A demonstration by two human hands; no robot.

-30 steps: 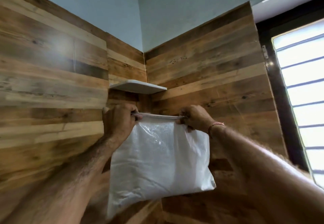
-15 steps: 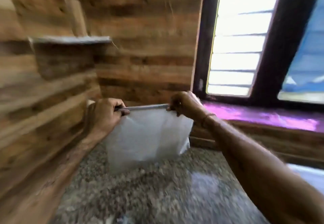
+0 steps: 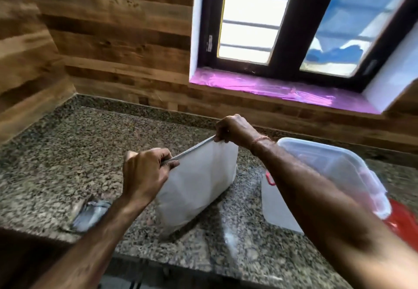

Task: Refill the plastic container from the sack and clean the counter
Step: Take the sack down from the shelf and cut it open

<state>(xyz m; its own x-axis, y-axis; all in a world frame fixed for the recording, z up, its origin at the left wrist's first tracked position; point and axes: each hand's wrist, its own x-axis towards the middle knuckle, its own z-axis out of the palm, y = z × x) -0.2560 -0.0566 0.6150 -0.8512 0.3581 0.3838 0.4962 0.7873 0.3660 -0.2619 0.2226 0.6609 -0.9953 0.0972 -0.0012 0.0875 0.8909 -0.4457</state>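
Note:
A white woven sack (image 3: 196,186) stands with its bottom on the speckled granite counter (image 3: 67,152), near the front edge. My left hand (image 3: 144,175) grips the near end of its top edge and my right hand (image 3: 233,130) grips the far end, so the top is stretched taut between them. To the right, partly behind my right forearm, a clear plastic container (image 3: 334,173) with a clear lid and red parts sits on the counter.
A crumpled grey-white cloth or wrapper (image 3: 90,214) lies on the counter to the left, close to the front edge. Wood-panelled walls close the back and left. A window with a pink-covered sill (image 3: 282,91) is behind the counter.
The sack came down from up by the corner wall shelf to the counter, both hands still gripping its top. My view swung down and to the right, which brought the container into sight.

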